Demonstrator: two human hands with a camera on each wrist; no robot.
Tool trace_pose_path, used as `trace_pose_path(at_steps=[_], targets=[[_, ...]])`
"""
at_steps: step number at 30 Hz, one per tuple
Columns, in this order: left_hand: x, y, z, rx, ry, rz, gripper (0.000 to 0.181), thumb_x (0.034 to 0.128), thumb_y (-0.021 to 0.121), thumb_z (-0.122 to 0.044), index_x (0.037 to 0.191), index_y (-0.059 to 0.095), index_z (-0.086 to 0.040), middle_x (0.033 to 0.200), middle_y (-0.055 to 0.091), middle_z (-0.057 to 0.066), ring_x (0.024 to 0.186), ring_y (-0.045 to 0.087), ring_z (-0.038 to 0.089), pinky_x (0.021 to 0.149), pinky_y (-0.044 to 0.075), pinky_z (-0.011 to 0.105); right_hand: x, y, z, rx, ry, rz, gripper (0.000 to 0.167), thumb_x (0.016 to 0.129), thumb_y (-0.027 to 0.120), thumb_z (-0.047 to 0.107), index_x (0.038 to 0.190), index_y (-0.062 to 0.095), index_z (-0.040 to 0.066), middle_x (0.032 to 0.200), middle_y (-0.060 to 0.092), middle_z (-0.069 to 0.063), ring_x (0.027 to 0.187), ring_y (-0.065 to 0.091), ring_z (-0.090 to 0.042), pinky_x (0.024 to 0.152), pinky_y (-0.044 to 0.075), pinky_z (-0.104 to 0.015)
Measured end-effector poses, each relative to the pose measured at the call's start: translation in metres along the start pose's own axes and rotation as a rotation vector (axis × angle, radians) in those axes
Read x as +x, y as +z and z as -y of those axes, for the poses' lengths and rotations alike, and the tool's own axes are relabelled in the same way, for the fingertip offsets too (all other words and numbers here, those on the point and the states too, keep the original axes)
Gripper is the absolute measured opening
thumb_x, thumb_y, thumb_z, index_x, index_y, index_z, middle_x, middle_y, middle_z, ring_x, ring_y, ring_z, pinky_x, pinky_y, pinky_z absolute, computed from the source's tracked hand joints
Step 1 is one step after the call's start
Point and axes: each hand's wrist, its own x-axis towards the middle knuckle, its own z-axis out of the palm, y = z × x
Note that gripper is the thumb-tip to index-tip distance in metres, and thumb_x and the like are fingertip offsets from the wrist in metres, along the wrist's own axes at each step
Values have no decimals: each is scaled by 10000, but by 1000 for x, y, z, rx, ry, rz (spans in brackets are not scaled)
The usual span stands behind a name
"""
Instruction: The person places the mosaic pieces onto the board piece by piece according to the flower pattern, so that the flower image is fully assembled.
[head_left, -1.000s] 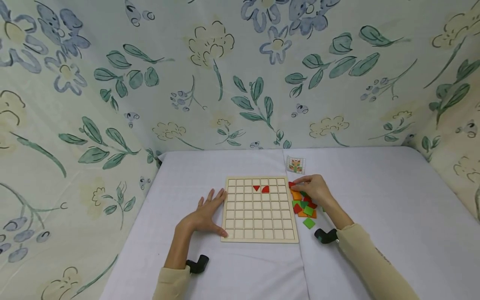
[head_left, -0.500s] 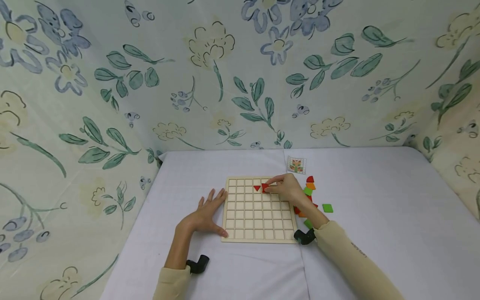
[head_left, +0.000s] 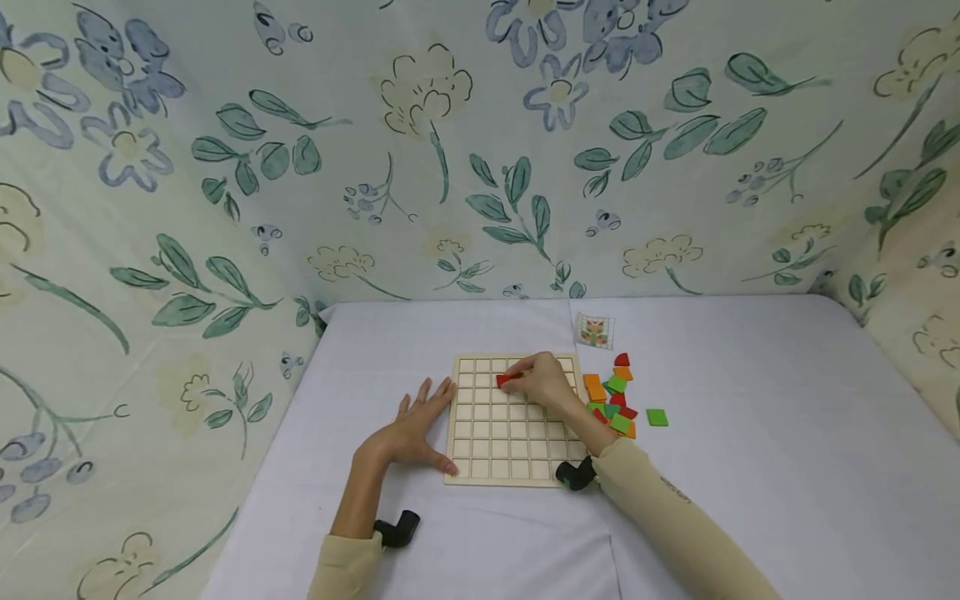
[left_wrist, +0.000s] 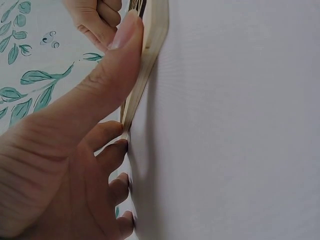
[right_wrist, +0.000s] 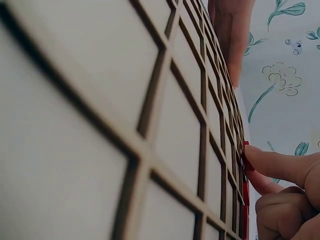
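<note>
A light wooden grid board (head_left: 482, 448) lies on the white cloth. My left hand (head_left: 405, 433) rests along its left edge, fingers spread; in the left wrist view the thumb (left_wrist: 107, 62) touches the board's rim. Over the second row from the back, my right hand (head_left: 546, 383) pinches a small red tile (head_left: 502, 380) between thumb and fingertips. The right wrist view shows this red tile (right_wrist: 247, 157) at the grid, with more red beyond it. The fingers hide the cells to the tile's right in the head view.
Right of the board lies a loose pile of green, orange and red tiles (head_left: 617, 384). A single green tile (head_left: 657, 417) sits apart on the right. Behind the board's right corner is a small picture card (head_left: 595, 331). A flowered cloth (head_left: 517, 167) hangs at the back.
My right hand has moved left from the tile pile to the board, carrying a red tile past the red pieces in the second row. The left hand has stayed in place.
</note>
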Motion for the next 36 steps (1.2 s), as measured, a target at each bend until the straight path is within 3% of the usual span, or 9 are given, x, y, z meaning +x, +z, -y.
trace_pose_path(at_steps=[2, 6, 10, 14, 18, 22, 28, 34, 36], targets=[[0, 0, 1, -1, 2, 0, 1336, 641, 981, -388, 1665, 171, -106, 1762, 61, 58, 1626, -96, 371, 1301, -53, 627, 0, 2, 1, -20, -3, -12, 188, 841, 856, 108, 1001, 811, 21, 1299, 703, -201, 936, 601, -202, 700, 471, -220], [0, 1, 2, -1, 8, 1, 1336, 646, 980, -387, 1666, 166, -106, 1762, 59, 59, 1625, -97, 373, 1301, -55, 625, 0, 6, 3, -28, -12, -29, 174, 846, 848, 104, 994, 810, 22, 1342, 685, -211, 779, 545, -163, 627, 434, -215], [0, 1, 3, -1, 13, 2, 1334, 648, 979, -392, 1666, 166, -106, 1763, 61, 60, 1624, -98, 377, 1300, -54, 629, -1, 9, 3, -22, -15, -46, 169, 844, 852, 105, 987, 808, 27, 1377, 667, -211, 820, 581, -156, 645, 460, -210], [-1, 1, 4, -4, 17, 1, 1336, 644, 980, -392, 1666, 167, -108, 1762, 61, 62, 1624, -100, 378, 1299, -56, 631, -2, 11, 0, -9, -14, -61, 153, 844, 849, 93, 983, 818, 38, 1354, 683, -195, 707, 474, -150, 585, 371, -217], [-2, 2, 5, -3, 18, -1, 1336, 643, 979, -397, 1666, 169, -109, 1761, 61, 62, 1624, -99, 379, 1299, -56, 631, -2, 14, -2, 7, -25, -70, 141, 848, 841, 85, 984, 827, 48, 1111, 730, -203, 542, 324, -118, 511, 268, -227], [-2, 2, 6, 1, 16, 3, 1337, 646, 975, -407, 1668, 162, -120, 1762, 45, 45, 1625, -109, 361, 1302, -64, 620, -1, 15, -3, 15, -35, -73, 124, 847, 842, 87, 968, 831, 61, 919, 697, -184, 476, 296, -100, 477, 254, -227], [-1, 2, 4, 3, 10, 4, 1343, 643, 976, -407, 1669, 158, -122, 1764, 37, 42, 1627, -112, 354, 1302, -61, 621, 0, 16, -2, 0, -37, -69, 117, 840, 852, 97, 950, 832, 64, 898, 691, -196, 514, 276, -117, 511, 260, -248], [0, 3, 4, 6, 0, 8, 1347, 643, 974, -413, 1670, 152, -127, 1765, 32, 38, 1627, -113, 350, 1303, -58, 620, -3, 12, -1, -12, -29, -62, 142, 847, 847, 111, 979, 823, 63, 1193, 733, -156, 741, 486, -112, 645, 411, -226], [0, 3, 4, 6, 0, 3, 1348, 639, 976, -410, 1669, 156, -120, 1765, 41, 49, 1627, -105, 360, 1300, -52, 629, -4, 10, -2, -15, -30, -60, 153, 854, 840, 117, 995, 820, 64, 1221, 738, -150, 790, 533, -124, 669, 446, -230]])
